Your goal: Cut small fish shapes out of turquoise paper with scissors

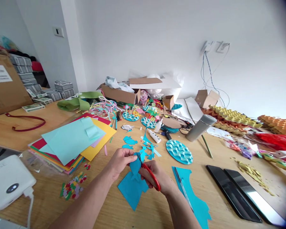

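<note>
My left hand (121, 161) pinches the top of a blue paper fish shape (134, 167) between thumb and fingers. Red-handled scissors (153, 178) are in my right hand (155, 176), their blades at the right edge of that paper. Below the hands a larger blue paper piece (131, 192) lies on the table. Just beyond them are blue paper scraps (151, 152) and several cut blue fish shapes (128, 141). To the right lies another blue sheet (193, 198) with a pen (183, 188) on it.
Colored paper sheets (71, 138) are stacked at left, near a white power bank (10, 181). A blue wavy disc (179, 151), a white glue bottle (154, 136) and a grey flask (201, 128) stand or lie beyond. Two phones (233, 193) are at right. Boxes (119, 94) line the wall.
</note>
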### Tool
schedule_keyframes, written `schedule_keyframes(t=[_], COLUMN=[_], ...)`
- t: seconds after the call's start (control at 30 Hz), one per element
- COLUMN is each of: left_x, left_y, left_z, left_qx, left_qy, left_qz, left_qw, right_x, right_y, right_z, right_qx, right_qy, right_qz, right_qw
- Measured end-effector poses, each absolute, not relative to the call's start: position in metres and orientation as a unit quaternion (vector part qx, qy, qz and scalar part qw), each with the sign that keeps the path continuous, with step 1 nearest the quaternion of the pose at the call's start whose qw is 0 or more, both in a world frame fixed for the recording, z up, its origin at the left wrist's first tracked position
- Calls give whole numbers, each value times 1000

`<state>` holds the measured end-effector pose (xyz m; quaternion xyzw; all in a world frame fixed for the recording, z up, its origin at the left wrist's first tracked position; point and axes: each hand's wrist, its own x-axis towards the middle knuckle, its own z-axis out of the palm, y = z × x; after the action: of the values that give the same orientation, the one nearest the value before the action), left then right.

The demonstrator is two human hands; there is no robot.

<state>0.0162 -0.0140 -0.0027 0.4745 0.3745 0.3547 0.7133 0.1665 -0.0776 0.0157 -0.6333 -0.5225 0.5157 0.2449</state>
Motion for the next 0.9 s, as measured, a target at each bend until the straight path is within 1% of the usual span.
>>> schedule_keyframes(t=[0.3, 0.57, 0.9], left_x=[16, 16, 15], left_y=[-13, -14, -13], left_z=[-4, -3, -4], left_qx=[477, 495, 499], left_qy=[379, 372, 367], left_qz=[357, 348, 344], left_qw=[707, 703, 705], right_x=[166, 166, 166], right_y=[-78, -78, -79], right_z=[13, 14, 14], right_qx=[-627, -640, -627], right_qy=[-517, -513, -516], right_qz=[522, 517, 524], right_qw=[260, 246, 257])
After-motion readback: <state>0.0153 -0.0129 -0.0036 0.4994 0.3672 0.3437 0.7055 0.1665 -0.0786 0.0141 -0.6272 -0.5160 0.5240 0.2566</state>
